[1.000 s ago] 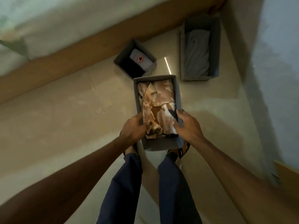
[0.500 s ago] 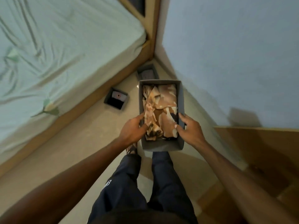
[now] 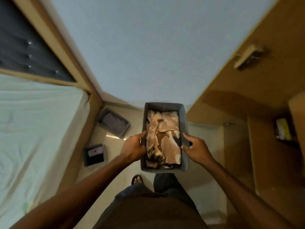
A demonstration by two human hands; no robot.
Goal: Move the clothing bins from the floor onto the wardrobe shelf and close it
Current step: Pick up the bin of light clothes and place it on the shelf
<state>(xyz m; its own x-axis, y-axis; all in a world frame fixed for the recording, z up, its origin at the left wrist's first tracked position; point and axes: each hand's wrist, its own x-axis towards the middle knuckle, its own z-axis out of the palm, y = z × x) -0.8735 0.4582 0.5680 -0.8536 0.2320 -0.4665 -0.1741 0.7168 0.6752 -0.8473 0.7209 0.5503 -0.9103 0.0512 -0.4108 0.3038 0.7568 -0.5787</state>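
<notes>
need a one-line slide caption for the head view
Both hands, left hand and right hand, carry a gray bin of camouflage clothing above the floor; two more bins remain by the bed.

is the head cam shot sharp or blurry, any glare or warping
Head view: wide-angle warp bends the wardrobe and bed frame edges; motion blur softens the wardrobe side; one glare patch on the floor; the held bin and both hands stay fairly sharp.

The held bin (image 3: 184, 129) is made of matt grey fabric, and soft camouflage-printed cloth (image 3: 163, 139) is folded inside it. The wardrobe (image 3: 264, 104) is faced in smooth brown wood, possibly laminate. The floor (image 3: 115, 172) is tiled, pale and faintly glossy. The wall (image 3: 140, 55) is painted matt.
</notes>
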